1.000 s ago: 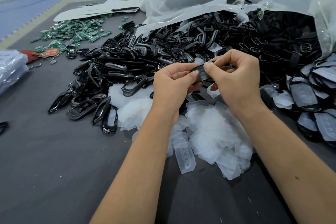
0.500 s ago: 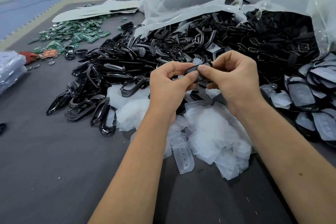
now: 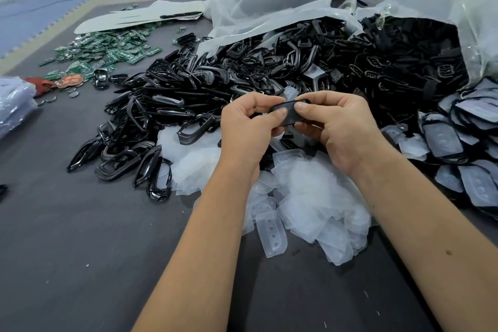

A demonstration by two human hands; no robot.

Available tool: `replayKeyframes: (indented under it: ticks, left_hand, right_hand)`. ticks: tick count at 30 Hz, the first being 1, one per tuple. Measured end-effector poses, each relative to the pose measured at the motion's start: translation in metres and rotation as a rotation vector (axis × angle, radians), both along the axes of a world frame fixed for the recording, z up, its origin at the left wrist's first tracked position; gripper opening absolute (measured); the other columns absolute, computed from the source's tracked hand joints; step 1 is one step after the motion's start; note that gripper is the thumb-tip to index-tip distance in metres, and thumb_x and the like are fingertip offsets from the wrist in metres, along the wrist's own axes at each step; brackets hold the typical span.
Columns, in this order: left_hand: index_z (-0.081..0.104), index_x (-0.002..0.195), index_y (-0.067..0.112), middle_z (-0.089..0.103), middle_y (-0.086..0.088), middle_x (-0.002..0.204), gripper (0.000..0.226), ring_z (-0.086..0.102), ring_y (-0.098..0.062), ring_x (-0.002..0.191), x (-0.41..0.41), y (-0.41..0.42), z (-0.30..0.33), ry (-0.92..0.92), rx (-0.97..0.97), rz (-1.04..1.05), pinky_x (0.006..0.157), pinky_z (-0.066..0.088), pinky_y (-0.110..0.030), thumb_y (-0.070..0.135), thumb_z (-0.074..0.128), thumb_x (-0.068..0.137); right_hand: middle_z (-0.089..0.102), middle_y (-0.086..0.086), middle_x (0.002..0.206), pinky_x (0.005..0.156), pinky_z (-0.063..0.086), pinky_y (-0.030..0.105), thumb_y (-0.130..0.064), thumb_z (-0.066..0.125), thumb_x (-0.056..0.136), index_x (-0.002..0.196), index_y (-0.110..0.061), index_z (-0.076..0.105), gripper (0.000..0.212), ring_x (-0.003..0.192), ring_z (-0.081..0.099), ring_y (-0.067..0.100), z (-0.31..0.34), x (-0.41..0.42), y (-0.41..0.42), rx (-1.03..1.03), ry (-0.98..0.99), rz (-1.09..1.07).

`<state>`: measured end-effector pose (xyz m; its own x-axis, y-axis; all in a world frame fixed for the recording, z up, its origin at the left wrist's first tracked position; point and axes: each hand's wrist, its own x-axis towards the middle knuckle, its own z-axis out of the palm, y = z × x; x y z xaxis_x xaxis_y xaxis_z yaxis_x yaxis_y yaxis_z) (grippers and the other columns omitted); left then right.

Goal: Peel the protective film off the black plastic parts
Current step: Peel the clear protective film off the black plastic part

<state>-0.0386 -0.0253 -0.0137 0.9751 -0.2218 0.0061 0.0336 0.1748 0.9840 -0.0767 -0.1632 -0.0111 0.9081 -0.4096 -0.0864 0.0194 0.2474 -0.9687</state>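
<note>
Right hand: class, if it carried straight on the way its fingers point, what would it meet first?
The right hand points left, so it would probably meet the left hand first, across the black part both grip; depth is unclear.

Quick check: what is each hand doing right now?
Left hand: pinches the left end of a black plastic part.
Right hand: pinches the right end of the same part.
</note>
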Motion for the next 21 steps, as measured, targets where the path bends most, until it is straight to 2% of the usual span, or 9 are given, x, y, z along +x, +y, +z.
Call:
replayKeyframes:
  ticks: [8, 12, 16, 21]
  left_hand:
    - [0.073, 0.085, 0.010, 0.072, -0.007, 0.085, 0.020, 0.071, -0.017, 0.077, 0.002, -0.002, -0.004, -0.016, 0.014, 0.019, 0.062, 0.055, -0.022, -0.009, 0.071, 0.088]
    - [0.074, 0.085, 0.012, 0.072, -0.017, 0.093, 0.020, 0.071, -0.024, 0.078, 0.006, -0.001, -0.008, -0.006, 0.028, 0.046, 0.061, 0.055, -0.021, -0.008, 0.073, 0.088]
    - [0.076, 0.084, 0.014, 0.073, -0.020, 0.096, 0.022, 0.070, -0.024, 0.078, 0.009, 0.001, -0.009, 0.016, 0.007, 0.057, 0.061, 0.054, -0.019, -0.007, 0.074, 0.087]
    - [0.079, 0.090, 0.013, 0.074, -0.010, 0.083, 0.019, 0.068, -0.015, 0.073, 0.007, 0.001, -0.010, 0.006, 0.005, 0.031, 0.064, 0.054, -0.018, -0.005, 0.071, 0.091]
  right_hand:
    - [0.074, 0.009, 0.075, 0.050, 0.057, 0.027, 0.002, 0.065, 0.096, 0.095, -0.001, 0.076, 0.011, 0.061, 0.069, 0.019, -0.007, 0.003, 0.004, -0.203, -0.027, -0.098]
    - [0.073, 0.007, 0.072, 0.048, 0.056, 0.027, -0.001, 0.057, 0.103, 0.098, -0.003, 0.075, 0.019, 0.057, 0.067, 0.016, -0.008, 0.004, 0.002, -0.226, -0.042, -0.066]
    - [0.074, 0.011, 0.077, 0.046, 0.055, 0.027, -0.010, 0.056, 0.106, 0.093, -0.007, 0.078, 0.025, 0.058, 0.068, 0.019, -0.007, 0.001, -0.003, -0.248, -0.057, -0.007]
    - [0.066, 0.011, 0.068, 0.042, 0.049, 0.026, -0.020, 0.065, 0.103, 0.085, -0.004, 0.078, 0.027, 0.053, 0.059, 0.017, -0.012, 0.003, -0.005, -0.311, -0.038, 0.016]
